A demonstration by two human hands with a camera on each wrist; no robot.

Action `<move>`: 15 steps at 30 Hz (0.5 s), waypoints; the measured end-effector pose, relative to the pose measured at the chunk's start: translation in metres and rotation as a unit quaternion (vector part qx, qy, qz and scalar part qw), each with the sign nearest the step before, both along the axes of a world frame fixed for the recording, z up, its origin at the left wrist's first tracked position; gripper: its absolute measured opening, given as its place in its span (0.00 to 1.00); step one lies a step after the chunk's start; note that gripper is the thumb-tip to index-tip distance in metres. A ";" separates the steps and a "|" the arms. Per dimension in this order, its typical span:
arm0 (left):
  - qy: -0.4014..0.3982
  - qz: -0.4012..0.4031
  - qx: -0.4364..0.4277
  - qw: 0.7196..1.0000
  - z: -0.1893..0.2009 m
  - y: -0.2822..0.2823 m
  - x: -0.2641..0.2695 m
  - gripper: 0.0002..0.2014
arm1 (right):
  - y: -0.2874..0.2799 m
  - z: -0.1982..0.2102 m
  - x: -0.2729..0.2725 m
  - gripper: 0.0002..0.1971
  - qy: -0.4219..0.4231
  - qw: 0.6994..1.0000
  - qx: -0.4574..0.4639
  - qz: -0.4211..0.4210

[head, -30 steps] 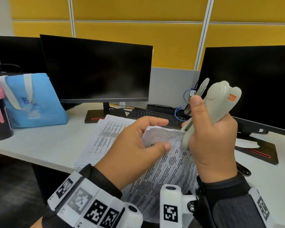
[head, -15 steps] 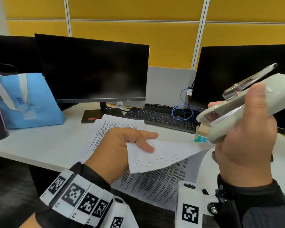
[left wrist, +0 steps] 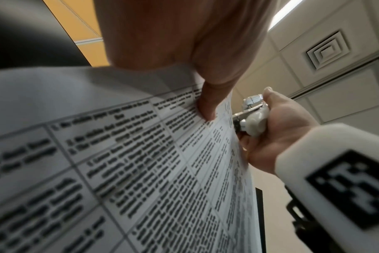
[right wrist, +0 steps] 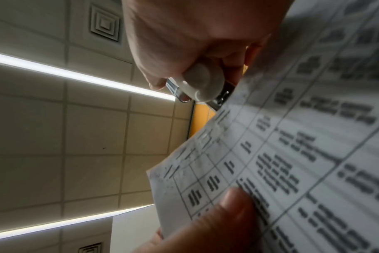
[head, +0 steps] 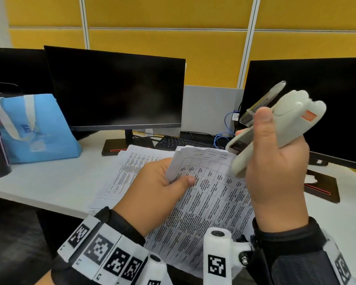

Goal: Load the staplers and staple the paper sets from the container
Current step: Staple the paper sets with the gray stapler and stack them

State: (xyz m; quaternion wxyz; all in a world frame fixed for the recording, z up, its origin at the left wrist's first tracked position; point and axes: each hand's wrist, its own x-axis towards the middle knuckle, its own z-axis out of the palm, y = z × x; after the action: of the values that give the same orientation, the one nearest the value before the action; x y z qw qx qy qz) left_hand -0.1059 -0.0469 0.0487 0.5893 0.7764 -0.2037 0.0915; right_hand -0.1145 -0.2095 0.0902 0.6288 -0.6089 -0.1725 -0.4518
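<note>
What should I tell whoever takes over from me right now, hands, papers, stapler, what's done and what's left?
Left hand: pinches the held paper set near its top corner, raised above the desk.
Right hand: grips the grey stapler, nose beside the set's top edge, not on it.
Done: several staples already sit along that top edge.
More printed sheets lie on the desk underneath.
Left: whether the stapler holds staples cannot be told; check the sheets below; no container in view.

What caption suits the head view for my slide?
Left hand holds a printed paper set while right hand raises a grey stapler at a desk.
</note>
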 end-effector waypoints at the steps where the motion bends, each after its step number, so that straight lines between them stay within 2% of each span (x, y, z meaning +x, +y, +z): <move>1: 0.002 -0.002 0.000 1.000 0.000 -0.001 -0.001 0.10 | 0.002 0.001 0.001 0.17 0.004 1.000 0.002 -0.002; 10: -0.004 -0.012 -0.003 1.000 0.002 -0.004 -0.001 0.12 | 0.002 0.003 0.008 0.20 0.049 0.999 -0.022 0.005; 15: 0.003 -0.015 -0.003 1.000 0.001 -0.005 -0.001 0.10 | 0.004 0.001 0.011 0.17 0.045 0.998 -0.035 0.000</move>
State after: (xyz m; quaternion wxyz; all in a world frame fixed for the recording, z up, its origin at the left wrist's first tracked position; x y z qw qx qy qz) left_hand -0.1070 -0.0520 0.0493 0.5933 0.7718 -0.2136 0.0812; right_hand -0.1038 -0.2057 0.0909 0.6141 -0.6505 -0.1593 -0.4175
